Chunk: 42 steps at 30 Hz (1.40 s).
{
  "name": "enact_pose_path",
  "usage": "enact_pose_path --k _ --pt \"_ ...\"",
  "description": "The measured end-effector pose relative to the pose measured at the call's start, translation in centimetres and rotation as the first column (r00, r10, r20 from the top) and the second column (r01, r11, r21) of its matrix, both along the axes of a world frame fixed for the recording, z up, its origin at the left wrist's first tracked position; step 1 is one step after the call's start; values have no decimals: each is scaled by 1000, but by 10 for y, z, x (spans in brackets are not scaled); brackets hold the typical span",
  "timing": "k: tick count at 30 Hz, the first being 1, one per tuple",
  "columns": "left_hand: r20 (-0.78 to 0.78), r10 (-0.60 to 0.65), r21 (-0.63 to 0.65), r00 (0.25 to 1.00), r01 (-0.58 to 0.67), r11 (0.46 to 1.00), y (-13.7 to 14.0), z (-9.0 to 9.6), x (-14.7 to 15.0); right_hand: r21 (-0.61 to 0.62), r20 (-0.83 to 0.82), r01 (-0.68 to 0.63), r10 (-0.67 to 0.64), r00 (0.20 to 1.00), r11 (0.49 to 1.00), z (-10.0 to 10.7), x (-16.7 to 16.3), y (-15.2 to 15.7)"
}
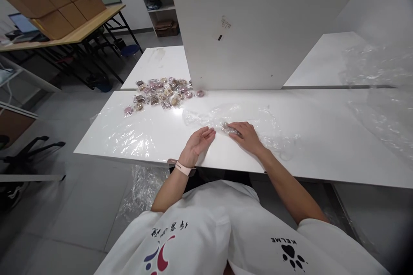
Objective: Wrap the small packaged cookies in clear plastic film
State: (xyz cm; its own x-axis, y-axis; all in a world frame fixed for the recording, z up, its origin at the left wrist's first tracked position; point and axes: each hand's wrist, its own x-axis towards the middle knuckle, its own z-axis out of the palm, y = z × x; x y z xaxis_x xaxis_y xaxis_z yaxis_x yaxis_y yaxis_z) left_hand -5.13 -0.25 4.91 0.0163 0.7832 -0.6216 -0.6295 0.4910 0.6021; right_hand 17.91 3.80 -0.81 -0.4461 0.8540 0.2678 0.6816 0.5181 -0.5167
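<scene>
My left hand (201, 139) rests at the table's near side, palm turned inward and fingers stretched out, with nothing seen in it. Facing it, my right hand (245, 135) has its thumb and fingers closed on a small wrapped packet (225, 127), brownish and shiny; its contents are too small to make out. Under and behind both hands lies a crumpled clear plastic bag (258, 115). Farther left is a loose pile of small clear-wrapped packets (164, 90), some pink, some brown, some yellowish.
The white table (322, 137) meets an upright white panel (245, 25) at the back. Clear plastic film (377, 111) covers its right end, and more film (145, 187) hangs below the left front edge. Cardboard boxes (61, 4) stand on a wooden table at the far left.
</scene>
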Motion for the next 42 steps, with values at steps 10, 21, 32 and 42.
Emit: enact_pose_path --k 10,21,32,42 --pt "-974 172 226 150 751 621 -13 -27 62 -1 37 -70 70 997 998 3 -3 -10" --pt "-849 317 -235 -423 839 491 -11 -37 81 188 101 686 -708 699 703 8 51 -108" --pt "-886 329 -175 -327 892 417 -4 -43 77 26 -88 55 -53 995 998 30 -35 -1" --pt "-911 412 93 -19 964 249 -3 -26 -3 -115 48 -287 294 955 951 6 -3 -9"
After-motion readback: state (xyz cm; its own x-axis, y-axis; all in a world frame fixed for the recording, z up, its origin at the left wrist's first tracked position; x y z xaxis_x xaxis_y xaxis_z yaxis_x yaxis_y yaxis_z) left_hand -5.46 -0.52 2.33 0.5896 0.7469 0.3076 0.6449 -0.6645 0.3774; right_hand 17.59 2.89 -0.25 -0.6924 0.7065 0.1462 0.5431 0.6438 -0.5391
